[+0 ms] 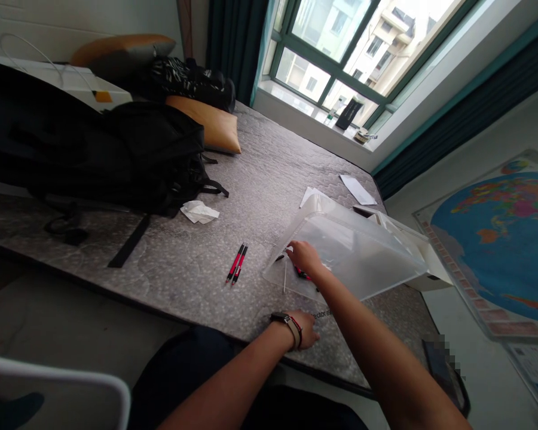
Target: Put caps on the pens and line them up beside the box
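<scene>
A clear plastic bin [367, 251] lies tipped on its side on the mattress, its opening facing left. My right hand [303, 258] reaches in at the opening, fingers curled together; what they pinch, if anything, is too small to tell. Red and black items [302, 273] lie inside the bin below my right hand, partly hidden by the wrist. A thin white stick [284, 278] shows near the opening. My left hand [305, 328], with a watch on its wrist, rests flat on the mattress near the front edge, holding nothing. Two red and black pens [237, 264] lie side by side left of the bin.
The grey quilted mattress [260, 203] bears a crumpled tissue [199, 212], a black backpack [156, 149] and an orange cushion [210, 122]. A white box [424, 257] stands behind the bin. White papers [357, 190] lie farther back. A white chair frame [72, 373] is at lower left.
</scene>
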### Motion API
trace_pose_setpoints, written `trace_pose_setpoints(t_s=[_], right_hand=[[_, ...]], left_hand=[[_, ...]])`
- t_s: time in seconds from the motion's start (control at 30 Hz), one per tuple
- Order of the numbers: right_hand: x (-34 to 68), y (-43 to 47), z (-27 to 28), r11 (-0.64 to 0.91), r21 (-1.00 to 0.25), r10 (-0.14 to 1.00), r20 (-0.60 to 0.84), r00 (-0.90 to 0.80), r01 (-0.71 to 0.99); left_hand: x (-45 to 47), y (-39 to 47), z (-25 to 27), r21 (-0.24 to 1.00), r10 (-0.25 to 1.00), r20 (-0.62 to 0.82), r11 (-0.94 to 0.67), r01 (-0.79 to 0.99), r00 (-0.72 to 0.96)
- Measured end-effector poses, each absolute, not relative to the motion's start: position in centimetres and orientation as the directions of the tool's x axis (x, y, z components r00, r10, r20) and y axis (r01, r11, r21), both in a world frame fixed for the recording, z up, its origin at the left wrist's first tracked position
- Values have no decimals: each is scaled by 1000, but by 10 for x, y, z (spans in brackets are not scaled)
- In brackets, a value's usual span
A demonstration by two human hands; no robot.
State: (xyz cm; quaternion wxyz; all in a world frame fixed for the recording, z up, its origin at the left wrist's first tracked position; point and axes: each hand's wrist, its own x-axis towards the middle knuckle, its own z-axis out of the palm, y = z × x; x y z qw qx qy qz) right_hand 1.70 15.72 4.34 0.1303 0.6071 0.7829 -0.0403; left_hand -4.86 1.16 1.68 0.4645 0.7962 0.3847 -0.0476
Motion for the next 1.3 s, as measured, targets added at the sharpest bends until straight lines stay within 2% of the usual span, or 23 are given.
trace_pose_setpoints(t_s=[0.23, 0.37, 0.53, 0.7, 0.97, 1.17, 1.3], right_hand=[[14, 164, 44, 276, 92, 939, -238, -247, 957], [49, 162, 52, 191, 160, 948, -287, -139, 968], [86, 158, 53, 131, 216, 946, -320, -56, 968], [81, 160, 43, 136, 221, 942, -329, -57, 966], [74, 163, 40, 142, 239, 946, -318, -61, 960], [74, 152, 55, 118, 173, 964, -257, -71, 978], [62, 145, 52, 101, 47, 936, -344, -79, 994]], left_hand=[[-52, 14, 25, 709, 554, -449, -257, 657, 701], [-56, 14, 30, 712, 520, -480, -240, 660, 707], [-58, 14, 37, 693, 558, -470, -246, 677, 684], [-60, 14, 41, 673, 532, -493, -269, 689, 689], [-61, 15, 31, 674, 583, -462, -259, 692, 668], [-56, 14, 22, 683, 579, -458, -256, 684, 675], [-53, 12, 16, 689, 613, -419, -265, 674, 669]])
